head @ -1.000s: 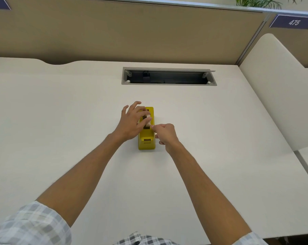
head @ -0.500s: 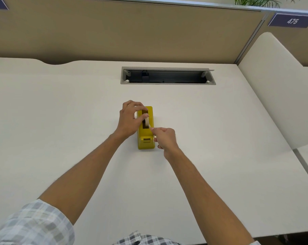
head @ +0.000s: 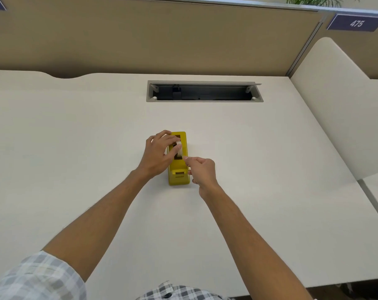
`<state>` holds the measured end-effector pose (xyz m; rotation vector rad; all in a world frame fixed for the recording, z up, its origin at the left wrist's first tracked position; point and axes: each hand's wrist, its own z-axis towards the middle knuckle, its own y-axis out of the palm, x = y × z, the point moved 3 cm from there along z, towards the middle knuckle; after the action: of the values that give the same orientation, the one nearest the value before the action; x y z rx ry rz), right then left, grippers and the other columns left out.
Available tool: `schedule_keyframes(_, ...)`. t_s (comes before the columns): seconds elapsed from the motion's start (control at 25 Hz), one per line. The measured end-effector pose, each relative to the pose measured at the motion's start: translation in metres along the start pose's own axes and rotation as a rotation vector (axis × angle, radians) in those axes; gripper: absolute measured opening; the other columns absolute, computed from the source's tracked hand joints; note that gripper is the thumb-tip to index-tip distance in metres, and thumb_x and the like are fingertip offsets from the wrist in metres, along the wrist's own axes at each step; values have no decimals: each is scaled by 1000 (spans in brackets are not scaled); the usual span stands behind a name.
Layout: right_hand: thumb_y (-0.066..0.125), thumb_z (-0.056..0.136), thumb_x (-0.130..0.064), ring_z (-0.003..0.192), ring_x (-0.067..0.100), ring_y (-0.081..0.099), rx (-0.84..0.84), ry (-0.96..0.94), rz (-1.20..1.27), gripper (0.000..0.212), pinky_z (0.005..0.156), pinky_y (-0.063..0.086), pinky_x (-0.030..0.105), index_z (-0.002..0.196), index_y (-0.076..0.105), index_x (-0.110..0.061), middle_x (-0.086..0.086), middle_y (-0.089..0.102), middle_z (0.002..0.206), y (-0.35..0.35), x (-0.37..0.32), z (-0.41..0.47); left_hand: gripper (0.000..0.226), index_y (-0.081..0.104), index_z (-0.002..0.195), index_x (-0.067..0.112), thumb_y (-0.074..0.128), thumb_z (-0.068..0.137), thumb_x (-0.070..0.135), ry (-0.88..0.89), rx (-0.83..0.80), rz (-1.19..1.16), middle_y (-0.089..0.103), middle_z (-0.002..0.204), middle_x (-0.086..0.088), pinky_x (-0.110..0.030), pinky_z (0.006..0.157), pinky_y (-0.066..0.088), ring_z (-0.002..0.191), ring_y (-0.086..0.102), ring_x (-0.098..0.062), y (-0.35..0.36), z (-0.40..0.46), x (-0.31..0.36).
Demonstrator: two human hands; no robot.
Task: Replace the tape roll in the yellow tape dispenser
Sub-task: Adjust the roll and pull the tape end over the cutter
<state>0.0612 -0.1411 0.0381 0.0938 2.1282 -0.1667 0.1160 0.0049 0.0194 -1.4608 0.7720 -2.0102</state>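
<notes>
The yellow tape dispenser (head: 179,176) stands in the middle of the pale desk, its cutter end toward me. A whitish tape roll (head: 179,149) sits in its slot. My left hand (head: 160,153) curls over the roll from the left and grips it with fingers and thumb. My right hand (head: 202,171) is beside the dispenser's right side, fingers curled, with thumb and forefinger pinched together just at the near edge of the roll, apparently on the tape's loose end, which is too thin to see clearly.
A grey cable tray opening (head: 204,91) is cut into the desk behind the dispenser. A tan partition (head: 162,35) closes the back; a cream side panel (head: 335,100) stands at the right. The desk's front edge (head: 313,286) runs near my body.
My left hand's fingers, spread a second ago, have curled down around the tape roll. My right hand has shifted slightly toward the roll, still pinched.
</notes>
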Motion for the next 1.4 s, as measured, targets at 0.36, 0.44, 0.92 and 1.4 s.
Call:
schedule_keyframes(0.36,67,90,-23,74,14,55,15,-70,5,13,60,41,22,81,70,-14,-6,62,75,3,2,-9,25,69,111,19,50,96,25,-151,86,-175,63,123,9,-33,101,20,131,39,-7,8,-2,1)
schedule_keyframes(0.44,67,90,-24,75,12,56,17,-73,-1,13,65,45,22,80,70,-16,-6,64,76,0,5,-13,23,70,107,20,50,96,25,-159,117,-159,65,119,11,-34,100,22,130,41,-8,11,-1,2)
schedule_keyframes(0.92,67,89,-25,77,12,57,36,-50,56,12,71,45,22,89,72,-15,-8,68,81,-3,17,-27,33,71,101,23,43,97,40,-149,122,-144,64,109,19,-35,107,17,127,42,-4,4,-6,9)
schedule_keyframes(1.4,65,90,-25,77,8,58,32,-28,68,13,72,45,25,95,73,-16,-8,68,82,-2,15,-31,31,62,121,27,58,93,37,-168,26,-137,56,135,11,-44,113,13,140,28,-9,1,-15,7)
